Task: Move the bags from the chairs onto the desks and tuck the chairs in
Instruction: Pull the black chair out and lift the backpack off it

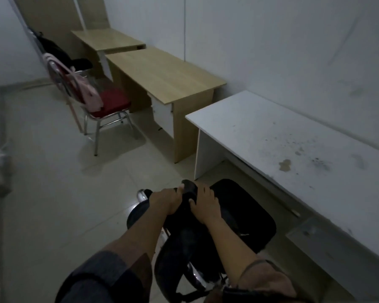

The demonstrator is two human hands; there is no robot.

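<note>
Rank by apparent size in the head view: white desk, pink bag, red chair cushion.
1. White desk, by far the largest, though it is also nearest the camera.
2. Pink bag and red chair cushion look about alike; too close to rank.

I am gripping a black bag [185, 235]; a pink bag [87, 90] is hanging over a red-cushioned chair [111, 101], beside tan desks [162, 73] and a stained white one [293, 145].
</note>
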